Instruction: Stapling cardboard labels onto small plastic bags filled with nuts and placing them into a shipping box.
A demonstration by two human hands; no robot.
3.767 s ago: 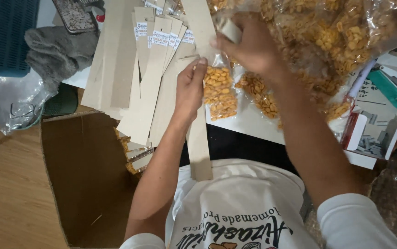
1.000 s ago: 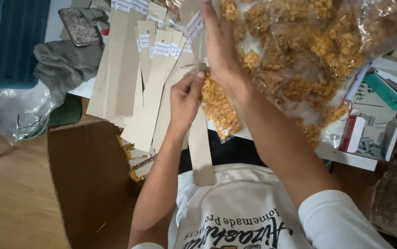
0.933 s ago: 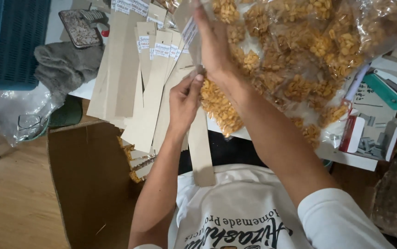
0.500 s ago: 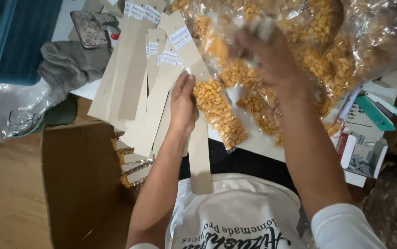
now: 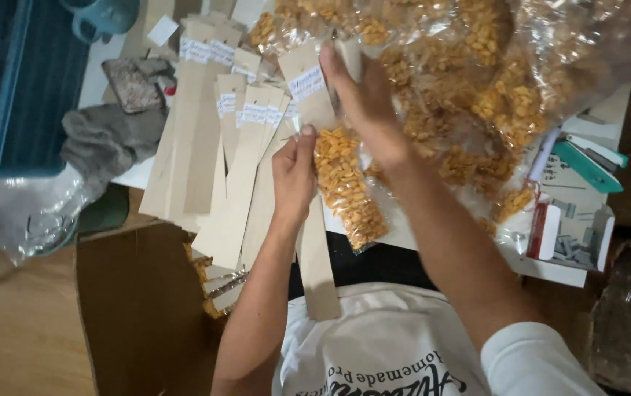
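My left hand (image 5: pixel 293 176) pinches a long brown cardboard strip (image 5: pixel 319 271) with a white label at its top, together with a small clear packet of orange snack pieces (image 5: pixel 346 187) that lies against the strip. My right hand (image 5: pixel 365 99) is at the strip's upper end, just right of the label, its fingers closed around a small pale object (image 5: pixel 349 56) that I cannot identify. The strip hangs over the table's near edge toward my white shirt.
Several labelled cardboard strips (image 5: pixel 216 154) fan out on the table to the left. Big clear bags of orange snacks (image 5: pixel 499 95) fill the right. A teal stapler (image 5: pixel 587 165), a small box (image 5: pixel 576 238), a grey cloth (image 5: pixel 103 143), a blue basket (image 5: pixel 7 88) and a brown carton (image 5: pixel 139 308) surround them.
My right hand has come leftward from over the snack bags to the top of the strip. My left hand has kept its pinch on the strip and the packet.
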